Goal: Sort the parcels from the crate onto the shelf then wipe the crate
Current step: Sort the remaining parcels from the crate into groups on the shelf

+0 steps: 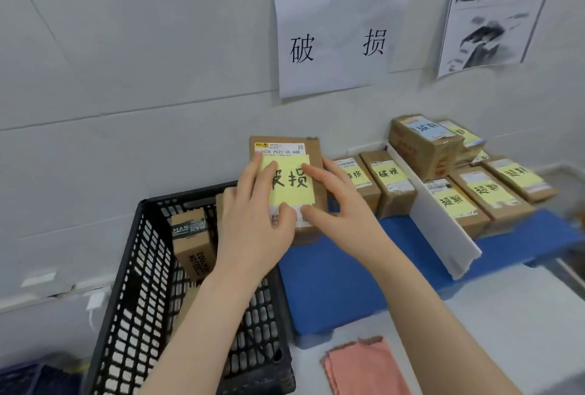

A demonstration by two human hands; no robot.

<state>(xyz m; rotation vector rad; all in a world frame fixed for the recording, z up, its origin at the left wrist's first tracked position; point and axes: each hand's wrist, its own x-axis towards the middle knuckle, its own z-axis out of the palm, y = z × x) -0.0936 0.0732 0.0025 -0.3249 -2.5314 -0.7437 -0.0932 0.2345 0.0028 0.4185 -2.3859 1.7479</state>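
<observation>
Both hands hold one brown cardboard parcel (313, 154) with a yellow handwritten note, upright above the left end of the blue shelf (342, 280). My left hand (253, 214) grips its left side, my right hand (338, 204) its right and lower edge. The black slotted crate (126, 268) stands at the left with a printed brown box (191, 242) and more cardboard inside, partly hidden by my left arm. Two parcels with yellow notes (373, 185) lie on the shelf just right of the held one.
A white divider (433, 220) splits the shelf; right of it lie several parcels (487, 192), one stacked with a blue note (424, 141). Two paper signs (335, 40) hang on the wall. A folded pink cloth (364, 366) lies on the white table in front.
</observation>
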